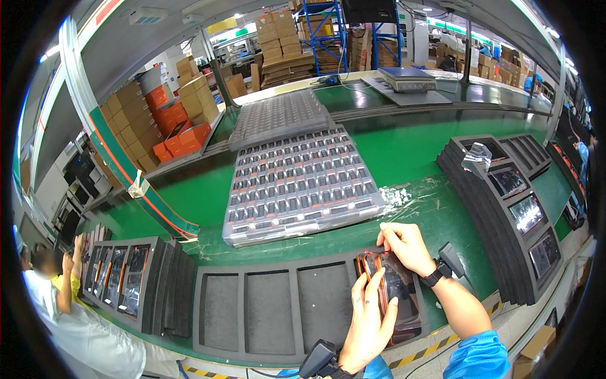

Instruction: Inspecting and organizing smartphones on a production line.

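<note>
An orange-edged phone-like device (402, 287) with a dark glossy face lies tilted in the right-hand compartment of a dark foam tray (295, 309). Along its left edge, my left hand (367, 316) grips it, fingers outside and thumb over the face. A second orange edge shows close beside it, partly hidden by my fingers. My right hand (407, 245) is at the device's upper end, its thumb and index finger pinched together. Whatever they hold, if anything, is too small to make out. Three other compartments of the tray show bare foam.
Beyond the foam tray lies a clear plastic tray (303, 183) with rows of small black parts. Stacked foam trays with devices stand right (499, 221) and left (136, 284). A plastic bag (476, 158) tops the right stack. Another person (76, 316) sits at the left.
</note>
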A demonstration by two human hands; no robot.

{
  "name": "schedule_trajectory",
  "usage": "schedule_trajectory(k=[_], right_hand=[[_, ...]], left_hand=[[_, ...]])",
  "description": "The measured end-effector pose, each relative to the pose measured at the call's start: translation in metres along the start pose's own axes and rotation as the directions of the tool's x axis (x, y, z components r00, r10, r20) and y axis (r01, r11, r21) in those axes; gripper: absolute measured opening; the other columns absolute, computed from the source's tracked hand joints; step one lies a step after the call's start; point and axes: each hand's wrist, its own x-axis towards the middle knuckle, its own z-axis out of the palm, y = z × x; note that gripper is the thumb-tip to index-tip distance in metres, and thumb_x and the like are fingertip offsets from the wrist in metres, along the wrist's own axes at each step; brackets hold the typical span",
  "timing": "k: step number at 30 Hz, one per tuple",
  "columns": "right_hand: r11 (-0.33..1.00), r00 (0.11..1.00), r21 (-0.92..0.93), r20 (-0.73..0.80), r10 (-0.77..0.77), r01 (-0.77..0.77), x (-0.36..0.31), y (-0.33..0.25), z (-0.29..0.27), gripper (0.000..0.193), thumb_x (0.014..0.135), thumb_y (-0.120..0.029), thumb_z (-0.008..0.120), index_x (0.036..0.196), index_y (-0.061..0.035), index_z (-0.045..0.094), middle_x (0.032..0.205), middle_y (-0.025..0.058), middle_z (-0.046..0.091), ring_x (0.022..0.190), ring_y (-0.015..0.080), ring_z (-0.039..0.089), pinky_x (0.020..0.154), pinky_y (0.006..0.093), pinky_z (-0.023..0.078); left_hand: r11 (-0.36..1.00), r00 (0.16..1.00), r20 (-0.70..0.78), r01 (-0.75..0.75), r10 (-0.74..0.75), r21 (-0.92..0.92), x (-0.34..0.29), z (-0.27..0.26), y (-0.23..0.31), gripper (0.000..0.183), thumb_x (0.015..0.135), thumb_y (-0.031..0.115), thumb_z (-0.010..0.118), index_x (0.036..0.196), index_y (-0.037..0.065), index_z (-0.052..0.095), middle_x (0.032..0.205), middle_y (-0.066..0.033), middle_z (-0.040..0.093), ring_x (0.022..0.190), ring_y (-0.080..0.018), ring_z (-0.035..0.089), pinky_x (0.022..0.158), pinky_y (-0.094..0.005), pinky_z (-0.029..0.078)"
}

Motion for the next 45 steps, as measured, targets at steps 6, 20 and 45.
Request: schedule_trajectory(k=[6,20,45], right_hand=[[1.0,1.0,-0.002,0.003,-0.005,0.005,0.0,-0.002,0.001,0.041,0.105,-0.024,0.053,0.079,0.0039,0.069,0.061,0.0019,0.059,0.058,0.0071,0.054,0.055,0.0258,0.043],[0.991,0.997,-0.116,0.036,-0.062,0.066,0.0,0.001,-0.002,0.036,0.103,-0.026,0.056,0.082,-0.0001,0.071,0.062,0.0064,0.061,0.056,0.0112,0.057,0.054,0.0298,0.044],[0.99,0.997,-0.121,0.019,-0.076,0.078,-0.004,-0.004,0.002,0.035,0.102,-0.024,0.057,0.082,0.0005,0.071,0.067,0.0043,0.063,0.06,0.0094,0.056,0.057,0.0283,0.044]], left_hand=[[0.999,0.999,0.022,0.041,-0.04,-0.02,0.001,-0.005,0.0,0.058,0.096,0.009,0.063,0.149,0.007,0.039,0.146,-0.0276,0.028,0.138,-0.0468,0.036,0.113,-0.0503,0.038],[0.999,0.999,0.026,0.034,-0.034,0.001,-0.001,-0.001,0.0,0.058,0.093,0.008,0.066,0.146,0.007,0.042,0.148,-0.0259,0.028,0.138,-0.045,0.038,0.112,-0.0501,0.04],[0.957,0.994,-0.078,0.053,-0.078,-0.285,0.007,0.0,-0.006,0.091,0.086,-0.004,0.069,0.157,0.005,0.012,0.157,-0.0233,0.025,0.147,-0.032,0.03,0.119,-0.0444,0.033]])
